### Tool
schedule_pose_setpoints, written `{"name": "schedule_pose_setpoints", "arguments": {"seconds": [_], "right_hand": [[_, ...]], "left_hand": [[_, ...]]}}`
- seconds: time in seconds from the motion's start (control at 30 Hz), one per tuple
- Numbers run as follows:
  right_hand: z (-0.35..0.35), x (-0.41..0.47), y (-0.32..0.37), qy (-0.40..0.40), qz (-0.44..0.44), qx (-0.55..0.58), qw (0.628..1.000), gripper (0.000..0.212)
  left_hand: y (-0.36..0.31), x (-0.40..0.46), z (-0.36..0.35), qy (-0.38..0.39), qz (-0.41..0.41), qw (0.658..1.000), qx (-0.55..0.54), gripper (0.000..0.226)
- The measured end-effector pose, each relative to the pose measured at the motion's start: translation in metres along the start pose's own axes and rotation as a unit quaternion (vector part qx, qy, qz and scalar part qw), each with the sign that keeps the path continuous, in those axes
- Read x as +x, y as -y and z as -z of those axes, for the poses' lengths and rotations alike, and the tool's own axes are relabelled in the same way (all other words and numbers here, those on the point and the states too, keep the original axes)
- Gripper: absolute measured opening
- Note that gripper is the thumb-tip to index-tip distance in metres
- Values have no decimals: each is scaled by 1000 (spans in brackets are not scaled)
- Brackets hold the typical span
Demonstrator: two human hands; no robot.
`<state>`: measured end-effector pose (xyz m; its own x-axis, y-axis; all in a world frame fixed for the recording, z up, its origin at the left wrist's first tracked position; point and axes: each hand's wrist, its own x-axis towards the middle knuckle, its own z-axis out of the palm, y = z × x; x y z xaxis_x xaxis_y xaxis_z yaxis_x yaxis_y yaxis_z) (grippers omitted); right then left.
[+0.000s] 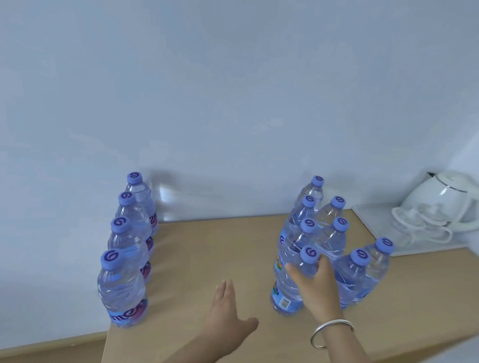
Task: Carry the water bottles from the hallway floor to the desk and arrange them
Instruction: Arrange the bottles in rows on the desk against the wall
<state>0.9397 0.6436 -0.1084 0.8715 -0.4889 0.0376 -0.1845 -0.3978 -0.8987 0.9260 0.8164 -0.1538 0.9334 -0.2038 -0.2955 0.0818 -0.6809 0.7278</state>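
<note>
Right hand (314, 284) fingers (293, 271) and thumb wrapped around the neck and shoulder of the front bottle (288, 292), just under its purple cap; grasping it. That bottle stands upright on the worktop (211, 265). Silver bangle (328, 333) on the right wrist.

Left hand (228, 312) released, fingers straight and together, thumb spread to 3 o'clock, palm down over the bare worktop; whether it touches the surface, cannot tell. It holds nothing.

Right cluster (331, 240): bottles upright, packed close, running from the held bottle toward 12 o'clock, with two more at its 3 o'clock, touching or just beside each other.

Left row (128, 244): four bottles upright in a line along the worktop's 9 o'clock edge, near to far, close together, well apart from the right cluster. Nearest one sits at the front corner.

White kettle (449, 200) on a white tray (373, 217) at 2 o'clock, far corner, near the cluster. Pale wall (212, 79) behind.
</note>
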Motion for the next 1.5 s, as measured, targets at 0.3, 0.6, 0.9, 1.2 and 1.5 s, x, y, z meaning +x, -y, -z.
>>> {"name": "schedule_pose_setpoints", "arguments": {"seconds": [0.3, 0.6, 0.9, 1.2, 1.5], "right_hand": [[4, 13, -17, 85, 5, -2, 996, 44], [23, 21, 37, 142, 15, 82, 986, 33], [27, 12, 109, 419, 14, 329, 846, 13], [-10, 2, 132, 238, 78, 162, 954, 35], [-22, -12, 140, 382, 86, 280, 876, 24]], "left_hand": [[-33, 9, -16, 53, -7, 999, -2, 101], [-13, 3, 20, 128, 54, 946, -293, 116], [-15, -35, 60, 323, -67, 725, -604, 76], [-39, -65, 91, -116, -107, 948, -278, 79], [-25, -78, 128, 214, -103, 867, -437, 63]]}}
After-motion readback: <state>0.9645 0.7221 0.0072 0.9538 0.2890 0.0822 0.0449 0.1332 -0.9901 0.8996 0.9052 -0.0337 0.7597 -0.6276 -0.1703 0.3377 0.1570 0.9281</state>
